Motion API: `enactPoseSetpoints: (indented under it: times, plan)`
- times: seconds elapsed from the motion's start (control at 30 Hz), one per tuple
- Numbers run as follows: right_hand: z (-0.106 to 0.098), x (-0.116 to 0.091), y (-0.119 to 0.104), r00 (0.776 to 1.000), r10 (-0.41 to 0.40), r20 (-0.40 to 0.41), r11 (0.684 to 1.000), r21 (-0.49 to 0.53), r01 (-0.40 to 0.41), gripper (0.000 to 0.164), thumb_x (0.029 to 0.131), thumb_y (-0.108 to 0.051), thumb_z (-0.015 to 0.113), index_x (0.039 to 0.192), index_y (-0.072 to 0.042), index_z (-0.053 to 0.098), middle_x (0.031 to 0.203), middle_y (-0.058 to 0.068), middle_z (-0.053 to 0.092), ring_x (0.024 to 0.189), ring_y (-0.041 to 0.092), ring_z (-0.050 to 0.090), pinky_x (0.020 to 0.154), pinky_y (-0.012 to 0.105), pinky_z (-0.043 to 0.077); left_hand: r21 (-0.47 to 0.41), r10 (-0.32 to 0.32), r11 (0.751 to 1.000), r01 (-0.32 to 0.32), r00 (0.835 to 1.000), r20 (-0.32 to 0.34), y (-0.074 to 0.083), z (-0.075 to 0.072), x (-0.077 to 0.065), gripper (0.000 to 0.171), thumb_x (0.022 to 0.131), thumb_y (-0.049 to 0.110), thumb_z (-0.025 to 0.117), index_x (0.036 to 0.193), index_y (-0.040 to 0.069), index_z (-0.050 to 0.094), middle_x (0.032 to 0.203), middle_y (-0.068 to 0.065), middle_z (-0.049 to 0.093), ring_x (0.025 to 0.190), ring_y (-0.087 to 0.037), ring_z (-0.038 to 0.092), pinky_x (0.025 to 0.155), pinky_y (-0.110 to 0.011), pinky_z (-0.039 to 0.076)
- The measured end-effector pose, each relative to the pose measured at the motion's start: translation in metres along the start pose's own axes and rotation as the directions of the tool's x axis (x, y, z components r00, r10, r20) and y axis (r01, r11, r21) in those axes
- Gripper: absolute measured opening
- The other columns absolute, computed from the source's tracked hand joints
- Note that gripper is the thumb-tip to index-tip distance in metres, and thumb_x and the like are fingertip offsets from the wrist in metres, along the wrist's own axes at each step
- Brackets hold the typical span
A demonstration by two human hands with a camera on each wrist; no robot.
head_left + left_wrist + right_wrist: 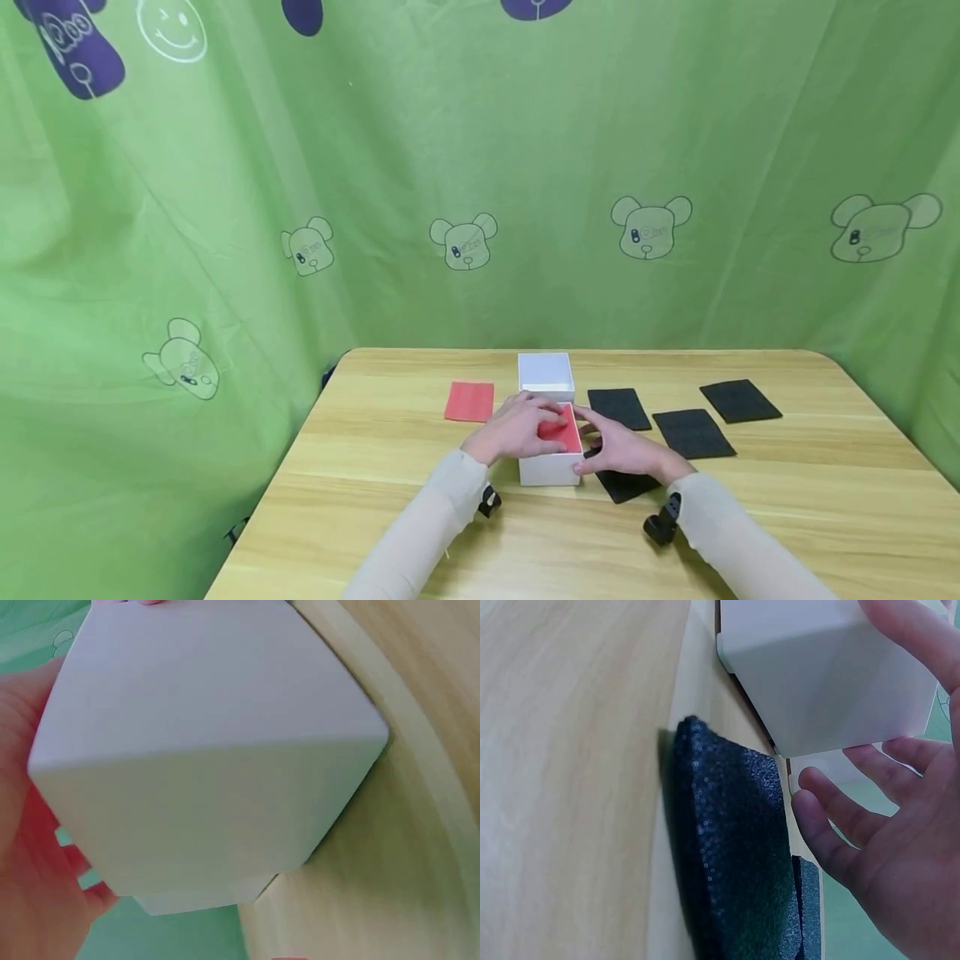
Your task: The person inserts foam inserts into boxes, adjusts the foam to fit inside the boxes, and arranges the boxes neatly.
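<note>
An open white box [550, 470] stands on the table with a red square sheet [564, 429] inside it. My left hand [517, 432] reaches over the box's left rim, thumb and fingers spread over the red sheet. In the left wrist view its palm lies beside the box's upper edge, and fingertips show past the far side. My right hand [628, 446] holds the box at its right side, thumb at the near right corner and fingers toward the far end. The ring and little fingers stand off the box in the right wrist view.
Directly behind stands a second white open box or lid [545, 369]. Another red square [469, 402] lies to the left. Several black textured squares lie on the right, one black square [628, 485] under my right hand. The wooden table [360, 467] meets a green curtain [555, 292].
</note>
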State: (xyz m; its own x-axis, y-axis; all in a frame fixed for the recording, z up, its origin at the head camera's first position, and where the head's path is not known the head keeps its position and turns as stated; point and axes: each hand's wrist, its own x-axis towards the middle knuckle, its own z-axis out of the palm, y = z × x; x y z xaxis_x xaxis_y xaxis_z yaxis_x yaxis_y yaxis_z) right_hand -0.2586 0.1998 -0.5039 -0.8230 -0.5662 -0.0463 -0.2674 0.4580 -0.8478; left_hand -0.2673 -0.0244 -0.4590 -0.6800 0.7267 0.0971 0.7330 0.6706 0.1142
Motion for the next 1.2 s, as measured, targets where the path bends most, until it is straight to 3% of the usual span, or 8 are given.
enactPoseSetpoints:
  times: [0.17,0.4,0.57,0.73,0.9,1.07,1.2]
  plan:
    - [-0.001,-0.002,0.0,1.0,-0.001,0.003,1.0,0.015,0.001,0.098,0.076,-0.026,0.08,0.149,-0.006,0.018,0.141,0.021,0.035,0.122,0.039,0.042,0.096,0.049,0.044,-0.074,0.028,0.997,-0.03,0.999,-0.024,-0.002,0.003,0.001,0.049,0.087,0.048,0.062,0.13,0.024,0.06,0.14,0.01,0.047,0.129,-0.015,0.038,0.106,-0.035,0.031]
    - [-0.002,-0.002,0.0,1.0,0.017,-0.011,1.0,0.002,-0.017,0.101,0.074,-0.031,0.081,0.149,-0.007,0.018,0.141,0.02,0.037,0.122,0.039,0.042,0.097,0.05,0.042,-0.026,0.043,0.999,-0.043,0.999,0.005,-0.003,0.002,0.003,0.047,0.091,0.05,0.056,0.131,0.026,0.059,0.141,0.013,0.046,0.129,-0.016,0.038,0.105,-0.035,0.031]
    - [-0.001,-0.001,0.003,1.0,0.026,-0.008,0.999,-0.021,-0.026,0.103,0.075,-0.034,0.08,0.15,-0.006,0.016,0.14,0.021,0.038,0.122,0.038,0.042,0.097,0.05,0.042,-0.033,0.003,0.999,-0.002,0.999,0.039,-0.003,0.005,0.005,0.045,0.089,0.056,0.054,0.123,0.028,0.065,0.131,0.017,0.054,0.125,-0.012,0.042,0.105,-0.034,0.031]
    - [0.0,-0.001,0.003,1.0,0.016,0.0,1.0,-0.003,-0.016,0.103,0.075,-0.033,0.08,0.15,-0.006,0.016,0.142,0.02,0.036,0.123,0.037,0.042,0.098,0.049,0.041,-0.075,-0.051,0.996,0.05,0.999,-0.01,-0.003,0.011,0.006,0.045,0.083,0.061,0.059,0.109,0.027,0.073,0.11,0.019,0.065,0.112,-0.004,0.049,0.096,-0.028,0.036]
    - [0.001,-0.002,0.001,1.0,0.013,-0.015,1.0,-0.016,-0.014,0.102,0.075,-0.033,0.081,0.15,-0.006,0.017,0.14,0.02,0.038,0.122,0.038,0.043,0.097,0.05,0.042,-0.096,-0.109,0.99,0.104,0.993,-0.042,0.001,0.012,0.008,0.047,0.078,0.061,0.065,0.108,0.026,0.073,0.103,0.019,0.067,0.107,-0.008,0.05,0.088,-0.027,0.039]
    - [0.002,-0.002,0.0,1.0,0.007,-0.017,1.0,-0.029,-0.008,0.101,0.075,-0.032,0.08,0.15,-0.005,0.017,0.14,0.021,0.039,0.122,0.037,0.043,0.097,0.049,0.042,-0.025,-0.112,0.993,0.112,0.993,-0.021,0.005,0.012,0.012,0.043,0.077,0.06,0.067,0.106,0.029,0.073,0.1,0.02,0.065,0.106,-0.009,0.051,0.088,-0.028,0.04]
    - [0.002,-0.003,0.001,1.0,0.006,-0.017,1.0,-0.001,-0.006,0.101,0.075,-0.03,0.081,0.15,-0.007,0.018,0.14,0.02,0.039,0.123,0.037,0.043,0.097,0.049,0.042,-0.012,-0.101,0.995,0.1,0.995,-0.021,0.006,0.015,0.014,0.038,0.076,0.057,0.07,0.102,0.029,0.073,0.095,0.021,0.064,0.093,-0.004,0.053,0.079,-0.023,0.041]
